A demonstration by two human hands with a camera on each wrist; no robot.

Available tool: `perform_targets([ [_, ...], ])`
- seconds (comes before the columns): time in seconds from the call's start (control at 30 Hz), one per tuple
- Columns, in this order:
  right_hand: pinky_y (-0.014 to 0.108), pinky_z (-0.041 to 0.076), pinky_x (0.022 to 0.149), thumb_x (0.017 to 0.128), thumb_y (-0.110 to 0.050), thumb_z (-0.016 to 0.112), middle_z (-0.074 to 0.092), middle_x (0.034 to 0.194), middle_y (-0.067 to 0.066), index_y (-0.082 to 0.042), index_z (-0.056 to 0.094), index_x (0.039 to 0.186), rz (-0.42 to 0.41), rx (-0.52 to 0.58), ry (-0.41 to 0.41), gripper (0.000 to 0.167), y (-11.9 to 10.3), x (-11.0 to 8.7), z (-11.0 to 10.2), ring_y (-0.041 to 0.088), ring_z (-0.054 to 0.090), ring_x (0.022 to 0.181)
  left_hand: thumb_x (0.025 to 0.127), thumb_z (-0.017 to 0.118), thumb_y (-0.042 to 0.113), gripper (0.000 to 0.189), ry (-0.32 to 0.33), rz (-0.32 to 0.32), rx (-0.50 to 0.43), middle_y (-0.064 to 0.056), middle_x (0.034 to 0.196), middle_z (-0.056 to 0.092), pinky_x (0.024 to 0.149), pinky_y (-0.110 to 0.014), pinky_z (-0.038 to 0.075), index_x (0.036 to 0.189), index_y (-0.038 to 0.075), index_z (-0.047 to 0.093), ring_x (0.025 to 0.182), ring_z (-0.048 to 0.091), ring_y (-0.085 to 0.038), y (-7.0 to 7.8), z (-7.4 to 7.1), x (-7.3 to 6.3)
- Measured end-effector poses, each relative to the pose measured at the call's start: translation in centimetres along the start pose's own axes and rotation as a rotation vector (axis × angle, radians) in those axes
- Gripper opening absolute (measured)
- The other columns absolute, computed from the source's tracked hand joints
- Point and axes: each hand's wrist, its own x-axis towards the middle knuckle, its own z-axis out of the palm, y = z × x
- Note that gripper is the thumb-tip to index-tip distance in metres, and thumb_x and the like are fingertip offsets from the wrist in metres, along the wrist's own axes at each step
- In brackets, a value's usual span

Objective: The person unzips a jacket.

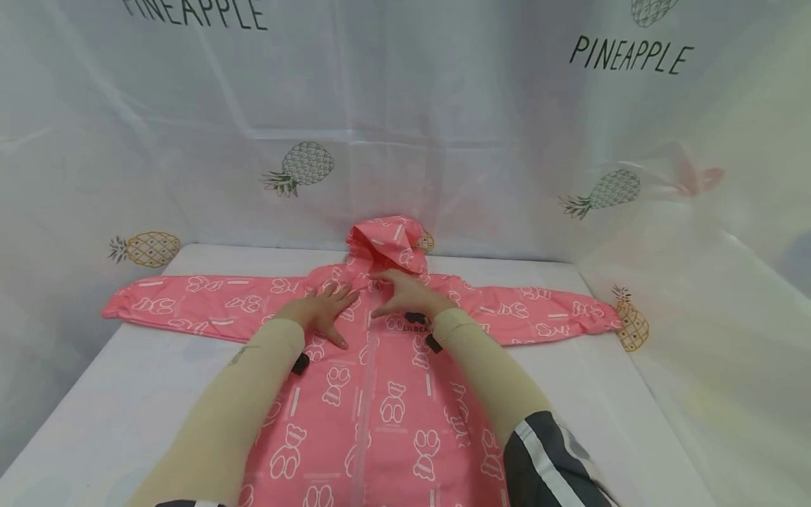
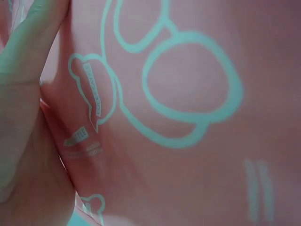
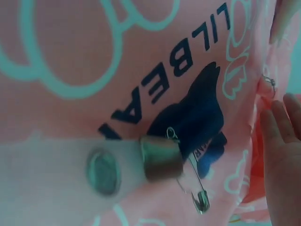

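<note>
A pink hooded zip jacket (image 1: 336, 422) with white cartoon outlines lies spread front up, both sleeves stretched out sideways. My left hand (image 1: 322, 310) rests on the chest left of the zip, fingers spread. Its edge shows against the pink cloth in the left wrist view. Just below the hood (image 1: 389, 236), my right hand (image 1: 412, 294) is at the collar, thumb and fingers apart. The right wrist view shows straight fingers (image 3: 282, 122) beside the collar. A dark bear print (image 3: 193, 113) with "LILBEAR" lettering is on the chest near my right wrist.
The jacket lies on a white table (image 1: 158, 394). A white curtain (image 1: 443, 105) printed with pineapples hangs behind and along the sides. A clear strap (image 3: 56, 179) with a metal clip and a safety pin (image 3: 197, 183) crosses the right wrist view.
</note>
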Motion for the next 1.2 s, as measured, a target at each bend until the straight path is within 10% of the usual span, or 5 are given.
perform_targets([
  [1.2,0.037,0.042,0.101,0.08,-0.02,0.081,0.051,0.132,-0.002,-0.018,0.061,0.132,0.14,-0.014,-0.127,0.056,0.8,2.5,0.3,0.016,0.044,0.119,0.075,0.075,0.06,0.115,0.005,0.008,-0.017,-0.02,0.161,0.004,0.111,-0.065,0.006,0.157,0.009,0.013,0.145,0.002,-0.045,0.1,-0.2,-0.2],
])
